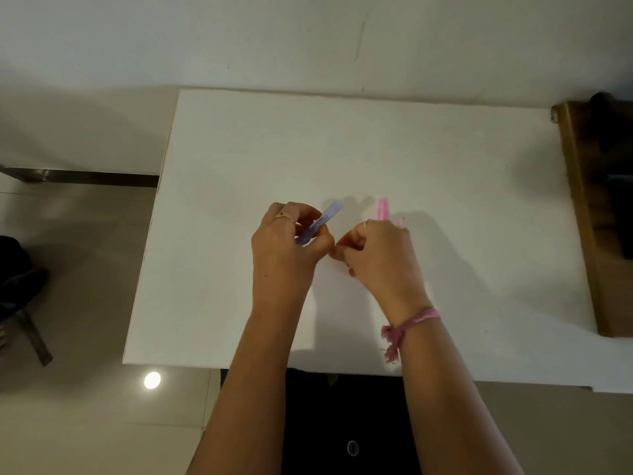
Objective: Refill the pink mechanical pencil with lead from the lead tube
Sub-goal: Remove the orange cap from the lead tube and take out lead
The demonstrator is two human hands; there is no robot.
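Note:
My left hand [289,240] grips a flat pale-purple lead tube [325,219], which slants up to the right above the white table [342,149]. My right hand [376,250] holds the pink mechanical pencil [382,209]; only its upper end sticks out past the fingers, pointing away from me. The thumb and fingertips of both hands meet between the tube and the pencil. Any lead there is too small to see.
A brown wooden piece of furniture [582,217] stands against the table's right edge. The tiled floor [85,303] lies to the left, where a dark shoe [20,286] shows. A wall rises behind the table.

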